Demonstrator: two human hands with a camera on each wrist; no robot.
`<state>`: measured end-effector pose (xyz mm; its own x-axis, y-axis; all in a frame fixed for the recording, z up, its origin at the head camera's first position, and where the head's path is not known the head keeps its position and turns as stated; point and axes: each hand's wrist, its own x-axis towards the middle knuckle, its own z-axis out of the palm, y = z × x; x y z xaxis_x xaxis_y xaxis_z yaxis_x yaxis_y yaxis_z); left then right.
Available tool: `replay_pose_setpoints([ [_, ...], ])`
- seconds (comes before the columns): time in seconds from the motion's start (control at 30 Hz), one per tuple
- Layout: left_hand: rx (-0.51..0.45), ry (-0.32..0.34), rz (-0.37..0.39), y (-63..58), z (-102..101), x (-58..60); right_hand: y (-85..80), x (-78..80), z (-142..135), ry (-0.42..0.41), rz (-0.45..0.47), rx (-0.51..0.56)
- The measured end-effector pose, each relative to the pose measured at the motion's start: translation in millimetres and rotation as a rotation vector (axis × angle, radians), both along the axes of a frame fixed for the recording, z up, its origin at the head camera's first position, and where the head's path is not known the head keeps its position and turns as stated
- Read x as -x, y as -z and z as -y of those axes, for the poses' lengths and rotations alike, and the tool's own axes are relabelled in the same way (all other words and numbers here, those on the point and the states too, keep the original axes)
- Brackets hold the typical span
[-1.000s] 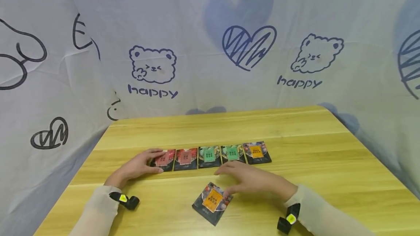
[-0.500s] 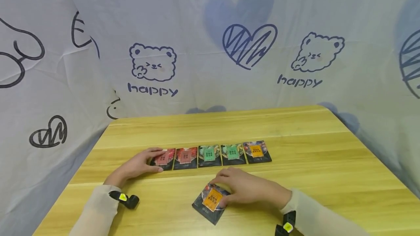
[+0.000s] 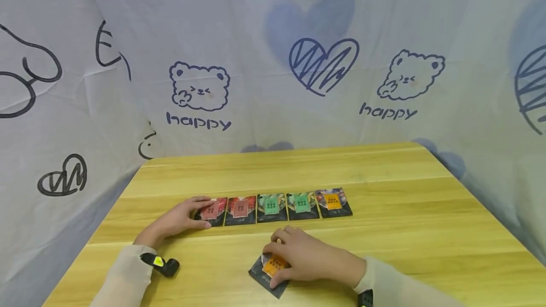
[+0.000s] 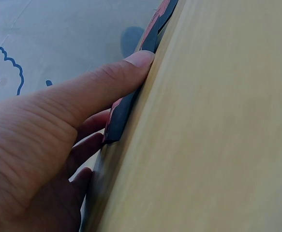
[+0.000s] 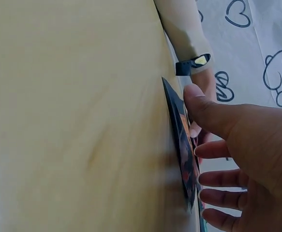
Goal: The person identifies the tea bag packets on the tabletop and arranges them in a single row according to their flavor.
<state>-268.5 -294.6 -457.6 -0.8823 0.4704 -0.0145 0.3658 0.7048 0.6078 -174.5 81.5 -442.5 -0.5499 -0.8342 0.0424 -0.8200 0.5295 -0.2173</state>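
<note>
Flat square food packets lie in a row on the table. At the left end my left hand (image 3: 177,219) rests on a red-labelled packet (image 3: 211,211), partly covering it. In the left wrist view the thumb lies along the edge of that packet (image 4: 121,113). Closer to me is an orange-labelled black packet (image 3: 264,271), turned at an angle. My right hand (image 3: 304,255) is over it, thumb and fingers spread across its right part. The right wrist view has the packet (image 5: 182,145) beside the thumb and loosely bent fingers; firm contact is unclear.
The row continues with a second red packet (image 3: 241,210), two green packets (image 3: 271,207) (image 3: 303,205) and an orange packet (image 3: 333,202) at its right end. They lie on a wooden table (image 3: 405,193), with printed cloth (image 3: 264,108) hanging behind it.
My right hand has moved left and toward me, from the loose orange packet's right corner to over the packet. The left hand stays on the red packet.
</note>
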Motion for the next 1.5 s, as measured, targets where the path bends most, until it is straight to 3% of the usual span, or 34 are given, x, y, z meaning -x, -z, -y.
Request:
replay_pose_setpoints([
  [0.3,-0.002,0.002,-0.002,-2.5,-2,3.7,-1.4,-3.6,0,0.011,-0.037,-0.011],
  [0.7,0.002,0.006,-0.011,-3.5,-4,7.9,-9.1,-3.6,-14,-0.051,0.011,-0.044],
  [1.03,0.018,0.013,-0.032,-5.7,-4,9.6,-13.1,-1.7,-33,-0.113,0.012,-0.013],
  [1.5,0.001,0.012,-0.012,1.5,0,0.4,-2.9,-3.7,-43,-0.095,0.027,-0.034],
])
